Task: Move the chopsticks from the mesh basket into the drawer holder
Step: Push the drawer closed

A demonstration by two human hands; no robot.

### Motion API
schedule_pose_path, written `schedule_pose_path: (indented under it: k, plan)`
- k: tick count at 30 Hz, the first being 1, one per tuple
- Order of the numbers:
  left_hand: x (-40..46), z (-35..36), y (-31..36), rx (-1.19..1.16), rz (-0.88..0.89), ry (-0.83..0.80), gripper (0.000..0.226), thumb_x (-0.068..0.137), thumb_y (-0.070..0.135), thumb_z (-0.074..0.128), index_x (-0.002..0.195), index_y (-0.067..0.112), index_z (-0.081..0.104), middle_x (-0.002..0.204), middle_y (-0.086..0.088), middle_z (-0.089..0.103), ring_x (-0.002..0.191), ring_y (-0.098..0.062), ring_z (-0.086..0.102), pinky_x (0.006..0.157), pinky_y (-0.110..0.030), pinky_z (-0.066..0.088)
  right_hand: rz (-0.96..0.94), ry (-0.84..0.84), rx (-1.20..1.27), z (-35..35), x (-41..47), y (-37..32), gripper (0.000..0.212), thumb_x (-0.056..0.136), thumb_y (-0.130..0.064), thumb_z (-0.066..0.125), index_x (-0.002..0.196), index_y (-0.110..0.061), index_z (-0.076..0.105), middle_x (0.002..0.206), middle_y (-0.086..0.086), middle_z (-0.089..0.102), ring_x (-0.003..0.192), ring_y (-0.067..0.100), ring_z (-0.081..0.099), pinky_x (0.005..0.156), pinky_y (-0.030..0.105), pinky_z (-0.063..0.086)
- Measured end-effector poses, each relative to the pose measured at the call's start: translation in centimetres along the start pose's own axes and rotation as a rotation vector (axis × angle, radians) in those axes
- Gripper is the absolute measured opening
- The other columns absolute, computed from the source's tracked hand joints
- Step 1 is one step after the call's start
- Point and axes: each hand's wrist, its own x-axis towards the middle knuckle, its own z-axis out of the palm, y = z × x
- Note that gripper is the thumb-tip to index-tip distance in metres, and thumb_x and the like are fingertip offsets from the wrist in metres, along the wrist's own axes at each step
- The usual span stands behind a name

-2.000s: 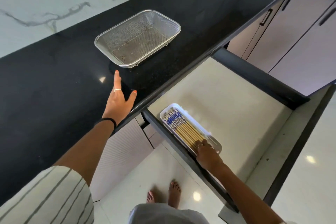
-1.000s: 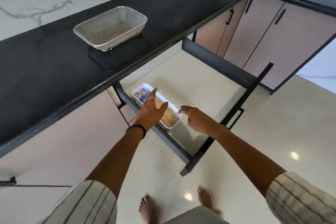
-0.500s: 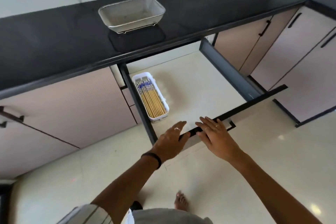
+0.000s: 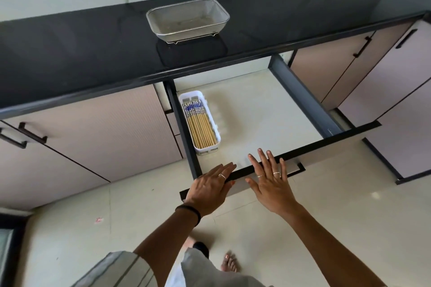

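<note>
Inside the open drawer (image 4: 268, 109), at its left side, sits the white holder (image 4: 215, 133), lengthwise against the drawer's left wall. Chopsticks (image 4: 199, 124) lie packed flat in it, blue-patterned ends toward the back, bamboo tips toward the front. Mesh basket (image 4: 187, 20) stands on the black worktop (image 4: 70, 49) above the drawer, nothing visible inside it. Left hand (image 4: 210, 187) lies flat over the drawer's black front edge near the left corner, fingers (image 4: 227, 168) straight and together, holding nothing; black band on the wrist, ring on one finger. Right hand (image 4: 270, 182) is just beside it over the same edge, fingers spread straight, released, two rings. Pale cabinet doors (image 4: 93, 137) flank the drawer, pale floor tiles (image 4: 338, 205) below.
</note>
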Motion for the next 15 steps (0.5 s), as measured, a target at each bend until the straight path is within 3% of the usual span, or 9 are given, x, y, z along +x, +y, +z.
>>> schedule_pose_path:
  k: [10,15]
  plan:
    - [6.1,-3.0,-4.3,0.075,-0.021,0.038,0.053,0.104,0.048,0.024,0.155,0.032,0.018,0.161,0.011,0.02,0.15,-0.011,0.013,0.119,-0.033,0.019,0.026,0.013,-0.015,-1.4,8.2,-1.8,0.071,0.092,-0.064,0.006,0.149,-0.025,0.022,0.158,0.009,0.019,0.145,0.03,0.017,0.113,0.054,0.014]
    - [9.9,-5.4,-7.4,0.122,-0.026,0.069,0.053,0.104,0.048,0.022,0.155,0.032,0.016,0.162,0.011,0.015,0.151,-0.012,0.008,0.12,-0.031,0.01,0.018,-0.009,-0.021,-2.1,13.9,-2.9,0.071,0.092,-0.063,0.008,0.147,-0.024,0.027,0.156,0.011,0.025,0.144,0.031,0.021,0.112,0.054,0.015]
